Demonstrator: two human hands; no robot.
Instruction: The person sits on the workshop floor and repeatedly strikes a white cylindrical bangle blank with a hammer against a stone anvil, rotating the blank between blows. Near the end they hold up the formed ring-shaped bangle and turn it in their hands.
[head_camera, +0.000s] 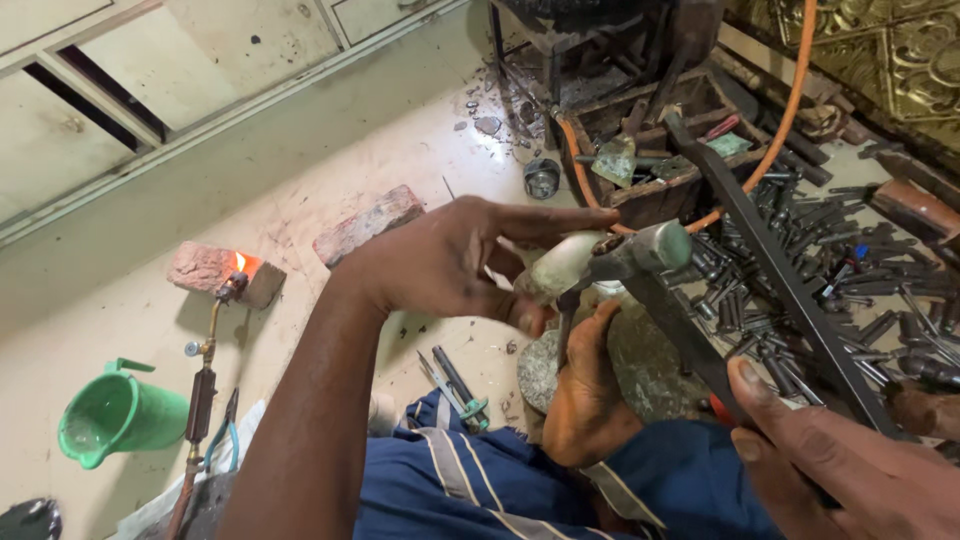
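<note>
Bare arms; blue garment (480, 480) (pale stripes) over the lap.

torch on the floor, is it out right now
No, the torch lies on the floor with a small orange flame burning at its tip against a brick.

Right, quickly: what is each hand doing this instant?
Left hand: closed on the handle of the hammer.
Right hand: closed on the dark metal bar.
Another hand between them grips a thin tool; whose hand, cannot tell.
</note>
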